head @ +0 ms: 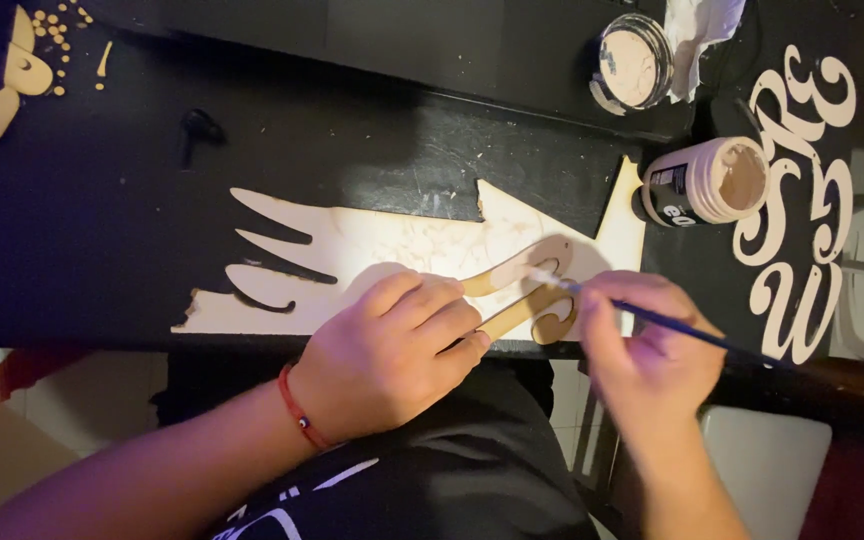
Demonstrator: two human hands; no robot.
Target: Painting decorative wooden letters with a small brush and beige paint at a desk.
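Left hand (392, 350) presses a curly wooden cutout (532, 295), right hand (647, 345) grips a paintbrush (672, 325) near 1 dark-labelled paint bottle (702, 182).

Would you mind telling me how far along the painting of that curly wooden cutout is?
Done: pale paint shows only where the brush tip touches. In hand: the left hand pins the curly cutout while the right hand strokes it. Left: most of it is bare tan wood; the paint bottle stands open.
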